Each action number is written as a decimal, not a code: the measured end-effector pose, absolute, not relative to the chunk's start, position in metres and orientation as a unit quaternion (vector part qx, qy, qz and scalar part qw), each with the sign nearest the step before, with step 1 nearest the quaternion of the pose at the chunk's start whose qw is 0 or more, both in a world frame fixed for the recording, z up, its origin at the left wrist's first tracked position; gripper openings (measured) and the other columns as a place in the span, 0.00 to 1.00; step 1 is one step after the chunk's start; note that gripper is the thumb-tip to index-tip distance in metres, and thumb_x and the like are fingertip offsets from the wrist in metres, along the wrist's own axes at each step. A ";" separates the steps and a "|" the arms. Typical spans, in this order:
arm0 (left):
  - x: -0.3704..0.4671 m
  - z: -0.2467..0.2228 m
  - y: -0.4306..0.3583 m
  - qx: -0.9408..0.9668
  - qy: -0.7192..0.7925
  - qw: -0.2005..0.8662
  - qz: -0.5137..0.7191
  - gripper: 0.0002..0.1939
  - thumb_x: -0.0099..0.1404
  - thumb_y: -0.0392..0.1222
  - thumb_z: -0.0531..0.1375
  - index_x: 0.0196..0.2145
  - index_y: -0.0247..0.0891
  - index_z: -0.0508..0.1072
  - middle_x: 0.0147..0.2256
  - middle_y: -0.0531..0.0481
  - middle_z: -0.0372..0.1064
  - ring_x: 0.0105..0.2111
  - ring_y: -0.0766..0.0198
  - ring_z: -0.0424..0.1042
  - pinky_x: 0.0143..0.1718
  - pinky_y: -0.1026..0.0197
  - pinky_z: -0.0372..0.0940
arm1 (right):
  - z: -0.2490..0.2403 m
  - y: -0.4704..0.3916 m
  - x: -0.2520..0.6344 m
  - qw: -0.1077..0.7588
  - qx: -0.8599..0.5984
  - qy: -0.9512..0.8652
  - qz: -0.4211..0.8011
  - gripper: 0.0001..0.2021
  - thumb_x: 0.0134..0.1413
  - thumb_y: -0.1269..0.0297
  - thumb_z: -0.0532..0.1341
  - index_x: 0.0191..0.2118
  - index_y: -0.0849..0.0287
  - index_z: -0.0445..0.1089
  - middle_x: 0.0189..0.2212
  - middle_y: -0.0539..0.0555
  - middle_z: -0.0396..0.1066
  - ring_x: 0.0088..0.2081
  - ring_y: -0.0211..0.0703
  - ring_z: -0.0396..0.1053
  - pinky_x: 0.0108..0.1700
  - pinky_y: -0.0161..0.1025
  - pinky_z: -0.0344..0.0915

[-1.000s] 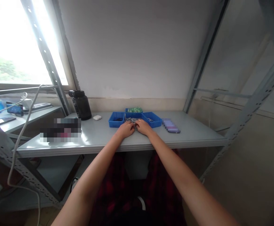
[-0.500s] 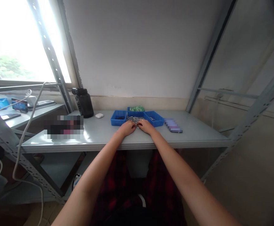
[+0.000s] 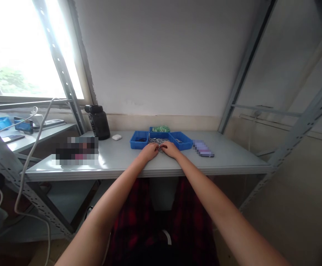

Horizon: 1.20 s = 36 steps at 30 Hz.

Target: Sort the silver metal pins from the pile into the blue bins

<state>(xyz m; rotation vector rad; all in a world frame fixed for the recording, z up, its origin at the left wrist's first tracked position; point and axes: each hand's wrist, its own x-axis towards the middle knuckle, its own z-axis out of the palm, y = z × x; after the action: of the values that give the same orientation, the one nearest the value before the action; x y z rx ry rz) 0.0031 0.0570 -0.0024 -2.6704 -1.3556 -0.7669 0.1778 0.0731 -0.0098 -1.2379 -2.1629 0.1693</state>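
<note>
Nearby, blue trays [image 3: 140,145] ring the metal pieces [image 3: 157,140]; the left hand [image 3: 150,149] and right hand [image 3: 170,149] curl their fingers, tips unclear.

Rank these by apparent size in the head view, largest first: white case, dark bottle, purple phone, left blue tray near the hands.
Dark bottle
Left blue tray
Purple phone
White case

Workshop-like room, metal-framed workbench [image 3: 233,157].

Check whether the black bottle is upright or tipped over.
Upright: the black bottle stands on the tabletop, its lid uppermost.
</note>
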 end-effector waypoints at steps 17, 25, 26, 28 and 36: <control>0.005 0.004 0.049 -0.850 -0.458 0.039 -0.257 0.08 0.62 0.33 0.52 0.35 0.36 0.71 0.36 0.43 0.73 0.39 0.55 0.71 0.39 0.59 0.64 | -0.007 0.071 0.177 0.350 -0.485 -0.796 0.093 0.07 0.54 0.69 0.58 0.32 0.59 0.74 0.34 0.54 0.74 0.37 0.43 0.68 0.40 0.37 0.61; 0.007 0.004 0.046 -0.825 -0.476 0.069 -0.296 0.12 0.70 0.36 0.47 0.45 0.37 0.67 0.43 0.43 0.69 0.45 0.57 0.69 0.41 0.60 0.63 | -0.006 0.070 0.179 0.404 -0.484 -0.770 0.100 0.07 0.54 0.68 0.56 0.34 0.58 0.72 0.33 0.52 0.74 0.35 0.41 0.69 0.39 0.36 0.61; 0.007 0.004 0.045 -0.823 -0.479 0.072 -0.297 0.12 0.70 0.36 0.47 0.46 0.37 0.67 0.43 0.43 0.68 0.45 0.57 0.69 0.40 0.61 0.63 | -0.006 0.070 0.179 0.402 -0.485 -0.770 0.098 0.07 0.54 0.68 0.56 0.34 0.58 0.72 0.33 0.52 0.74 0.34 0.41 0.69 0.38 0.36 0.61; 0.007 0.004 0.045 -0.817 -0.489 0.079 -0.295 0.12 0.71 0.37 0.46 0.47 0.38 0.66 0.44 0.44 0.68 0.45 0.58 0.69 0.38 0.62 0.63 | -0.007 0.070 0.179 0.397 -0.491 -0.770 0.093 0.07 0.53 0.68 0.56 0.33 0.58 0.72 0.33 0.52 0.74 0.34 0.41 0.69 0.38 0.36 0.61; 0.008 0.008 0.041 -0.805 -0.513 0.097 -0.281 0.12 0.72 0.38 0.45 0.47 0.39 0.65 0.44 0.43 0.67 0.44 0.57 0.70 0.34 0.63 0.61 | -0.005 0.067 0.179 0.372 -0.548 -0.747 0.060 0.06 0.52 0.68 0.56 0.31 0.58 0.71 0.31 0.53 0.74 0.34 0.42 0.69 0.37 0.36 0.60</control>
<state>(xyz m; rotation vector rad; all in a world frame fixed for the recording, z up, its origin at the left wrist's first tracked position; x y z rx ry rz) 0.0076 0.0407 0.0075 -2.3850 -1.5197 -0.8324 0.1790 0.0669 -0.0050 -1.4049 -1.9150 0.1536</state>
